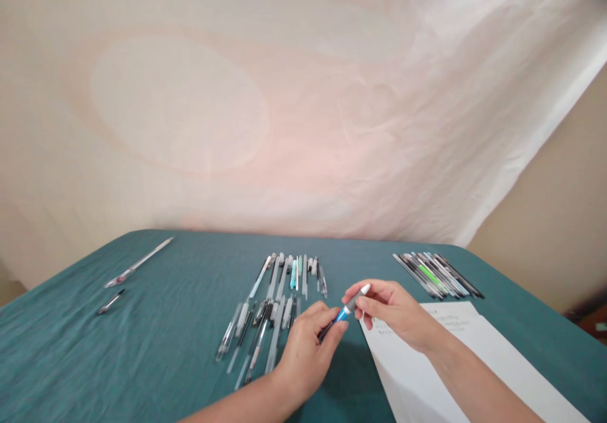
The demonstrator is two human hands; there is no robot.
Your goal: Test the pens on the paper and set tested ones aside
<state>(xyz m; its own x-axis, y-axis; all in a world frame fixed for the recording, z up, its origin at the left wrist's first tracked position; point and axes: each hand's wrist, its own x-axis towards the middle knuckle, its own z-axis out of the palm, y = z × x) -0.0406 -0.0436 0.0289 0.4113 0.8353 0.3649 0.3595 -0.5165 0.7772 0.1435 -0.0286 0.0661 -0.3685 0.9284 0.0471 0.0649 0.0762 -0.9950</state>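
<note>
A pen (342, 314) with a blue section, a grey section and a white tip is held aslant above the table, its white end up and to the right. My left hand (310, 341) is closed around its dark and blue lower part. At the grey upper part, the thumb and fingers of my right hand (391, 309) pinch the pen. Below and left of my left hand lies a group of pens (258, 334), mostly clear and grey. Beneath my right forearm are white paper sheets (422, 372) with lines of writing near the top.
Farther back, a second row of pens (284, 274) includes some turquoise ones. A row of pens (434, 274) with one bright green lies at the right. Toward the left are a long pen (140, 262) and a short dark pen piece (111, 301). Green cloth (190, 296) covers the table.
</note>
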